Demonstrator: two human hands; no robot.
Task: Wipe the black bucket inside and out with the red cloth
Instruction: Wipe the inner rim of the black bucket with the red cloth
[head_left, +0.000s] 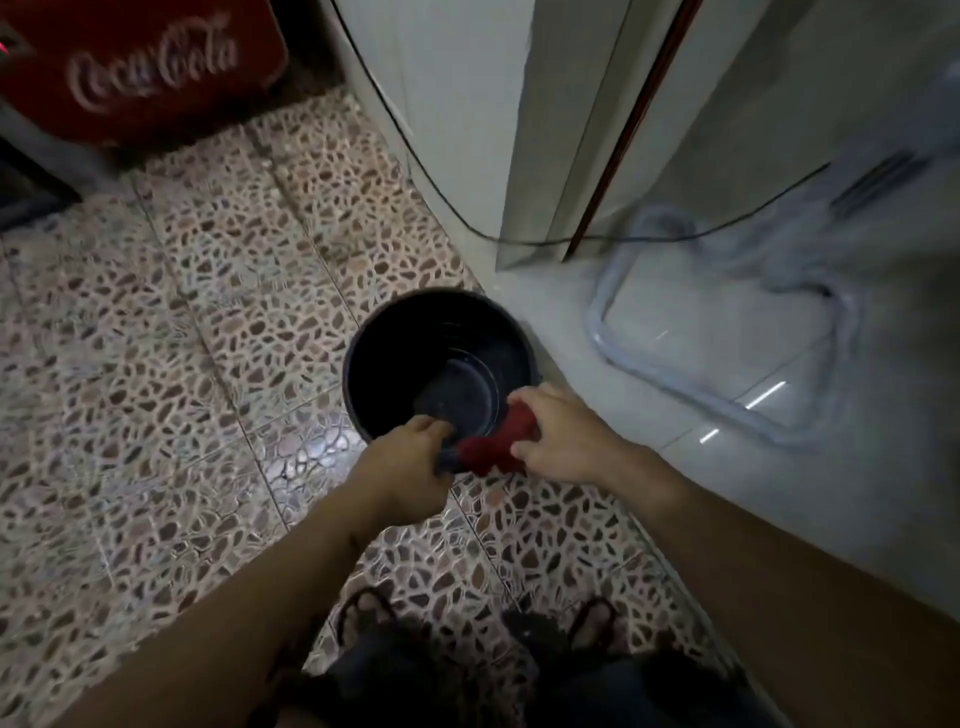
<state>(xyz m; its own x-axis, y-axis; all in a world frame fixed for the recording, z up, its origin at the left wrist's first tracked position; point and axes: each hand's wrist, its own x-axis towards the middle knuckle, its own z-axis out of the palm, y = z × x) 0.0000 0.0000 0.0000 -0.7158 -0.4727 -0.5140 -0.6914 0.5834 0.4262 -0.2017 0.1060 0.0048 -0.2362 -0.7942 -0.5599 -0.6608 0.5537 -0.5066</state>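
The black bucket (415, 353) stands upright on the pebble-patterned floor, its dark inside open to me. My left hand (410, 462) grips the bucket's near rim, fingers curled over the edge. My right hand (561, 436) presses the bunched red cloth (498, 447) against the near-right rim. Part of the cloth drapes over the rim between both hands. The bucket's outer near wall is hidden behind my hands.
A raised white tiled step (727, 364) runs along the right, touching the bucket, with a clear coiled hose (675, 374) and a black cable (467, 218) on it. A red Coca-Cola crate (145, 67) sits far left. My sandalled feet (483, 623) are below.
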